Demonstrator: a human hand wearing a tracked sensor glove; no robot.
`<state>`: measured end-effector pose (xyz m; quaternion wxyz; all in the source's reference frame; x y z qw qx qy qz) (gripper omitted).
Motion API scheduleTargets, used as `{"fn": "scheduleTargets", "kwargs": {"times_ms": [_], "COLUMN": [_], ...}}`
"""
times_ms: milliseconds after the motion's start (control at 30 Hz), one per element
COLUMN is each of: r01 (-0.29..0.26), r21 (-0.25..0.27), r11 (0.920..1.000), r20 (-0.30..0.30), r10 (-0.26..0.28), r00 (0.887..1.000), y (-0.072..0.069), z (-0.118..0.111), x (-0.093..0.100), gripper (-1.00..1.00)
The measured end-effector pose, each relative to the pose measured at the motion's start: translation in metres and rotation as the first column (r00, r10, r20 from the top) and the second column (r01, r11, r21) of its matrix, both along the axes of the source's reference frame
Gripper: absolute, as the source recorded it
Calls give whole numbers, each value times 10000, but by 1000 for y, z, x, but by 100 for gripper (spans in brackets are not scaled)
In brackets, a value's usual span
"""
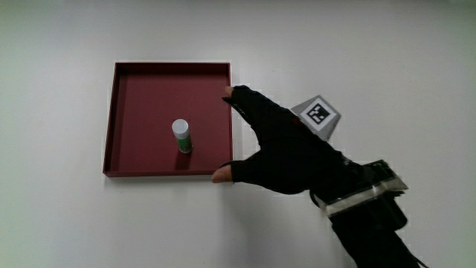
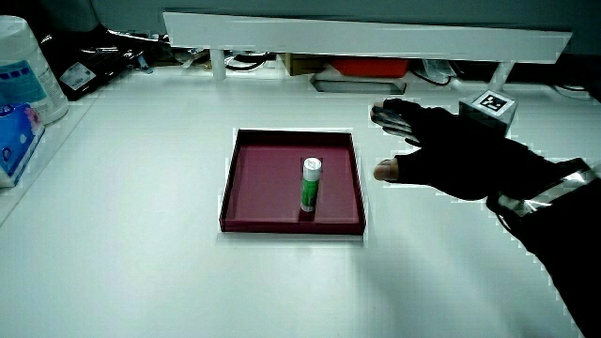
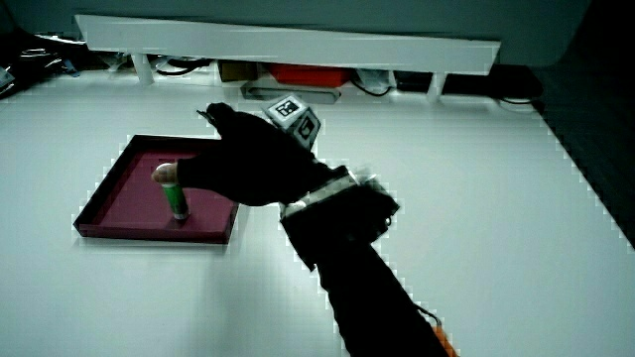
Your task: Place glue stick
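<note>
Dark red tray on the counter holds the glue stick, upright. The hand hovers just beside the tray's edge, fingers spread, gripping nothing. Placing looks done; only drawing clear without toppling it remains.

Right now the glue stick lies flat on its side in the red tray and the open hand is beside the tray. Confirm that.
Not quite: the glue stick stands upright in the red tray, as a side view shows. The hand is open beside the tray.
</note>
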<state>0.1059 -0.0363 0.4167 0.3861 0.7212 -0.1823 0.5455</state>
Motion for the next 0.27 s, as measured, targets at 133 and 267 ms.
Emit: {"fn": "scheduleTargets", "kwargs": {"times_ms": [133,267], "r01": [333,500], "r21": [343,656], "r11": [9989,9966], "r20": [-324,-875], "r10": [-322,-442], "r00": [9990,9952], "y": [1,3], "z": [-16,-31], "x": [13,24], "gripper": [-100,-100]}}
